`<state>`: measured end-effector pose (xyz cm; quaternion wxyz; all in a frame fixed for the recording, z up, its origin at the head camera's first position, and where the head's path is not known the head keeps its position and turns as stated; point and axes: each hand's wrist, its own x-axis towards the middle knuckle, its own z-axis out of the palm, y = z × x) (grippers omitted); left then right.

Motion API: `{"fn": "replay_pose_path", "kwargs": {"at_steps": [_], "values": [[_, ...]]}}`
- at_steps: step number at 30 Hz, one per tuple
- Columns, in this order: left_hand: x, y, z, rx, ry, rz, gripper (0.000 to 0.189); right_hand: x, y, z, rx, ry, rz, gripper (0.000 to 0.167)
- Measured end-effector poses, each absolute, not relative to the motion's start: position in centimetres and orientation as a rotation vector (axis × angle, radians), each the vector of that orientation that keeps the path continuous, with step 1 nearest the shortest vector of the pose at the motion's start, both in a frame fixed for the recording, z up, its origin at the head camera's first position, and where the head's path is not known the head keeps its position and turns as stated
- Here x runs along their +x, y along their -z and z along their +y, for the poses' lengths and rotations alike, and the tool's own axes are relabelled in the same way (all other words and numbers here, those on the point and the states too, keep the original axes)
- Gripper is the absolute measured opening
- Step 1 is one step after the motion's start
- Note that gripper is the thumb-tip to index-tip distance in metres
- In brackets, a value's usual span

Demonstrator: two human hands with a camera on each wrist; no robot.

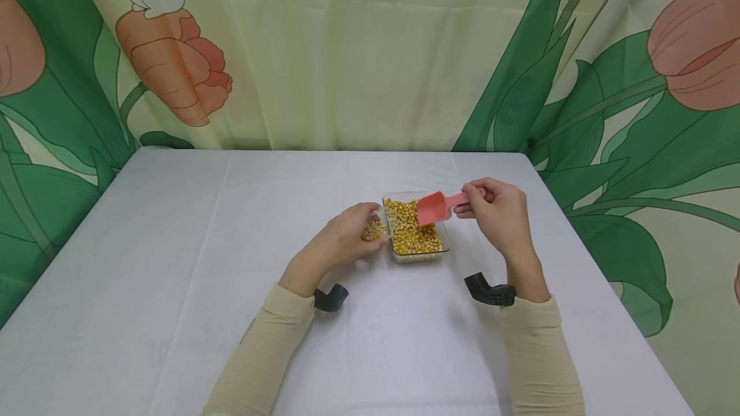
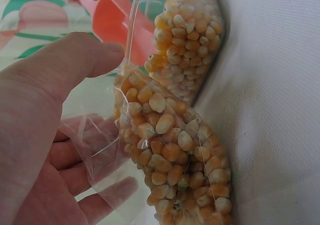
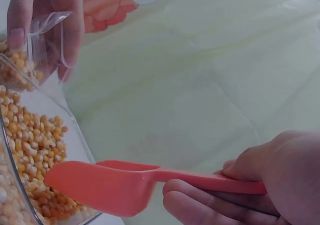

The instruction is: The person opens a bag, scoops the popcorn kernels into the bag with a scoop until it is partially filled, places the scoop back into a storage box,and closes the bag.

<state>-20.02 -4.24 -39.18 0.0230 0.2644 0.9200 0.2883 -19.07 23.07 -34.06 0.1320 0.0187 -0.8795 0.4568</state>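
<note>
A rectangular clear container (image 1: 420, 258) on the table holds yellow corn kernels (image 1: 405, 230). My right hand (image 1: 498, 216) pinches the handle of a coral-pink scoop (image 3: 105, 187) between thumb and fingers. The scoop's bowl hangs over the right part of the container; whether kernels lie in it is hidden in the right wrist view. At the container's left side, my left hand (image 1: 349, 235) holds a clear plastic bag (image 2: 172, 157) partly filled with kernels. Its thumb lies at the bag's mouth, close to the container's rim, with the other fingers behind the film.
A white cloth covers the table (image 1: 144, 262). Behind it hangs a pale curtain (image 1: 347, 69) printed with tulips, leaves, a carrot and a white rabbit. Black wrist mounts (image 1: 490, 290) sit at both beige sleeves (image 1: 537, 352).
</note>
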Motion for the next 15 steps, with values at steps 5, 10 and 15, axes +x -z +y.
{"fn": "replay_pose_path", "kwargs": {"at_steps": [5,10,15], "values": [[-20.0,39.2,-4.2,0.805,-0.905,2.836,0.067,-19.2,34.3,22.8,0.083,-1.252,-2.572,0.026],[-20.1,39.2,-4.1,0.806,-0.890,2.840,0.067,-19.0,34.2,22.3,0.109,-1.183,-2.579,0.022],[-20.1,39.2,-4.1,0.794,-0.889,2.839,0.067,-18.9,34.2,21.8,0.154,-1.119,-2.587,0.022]]}}
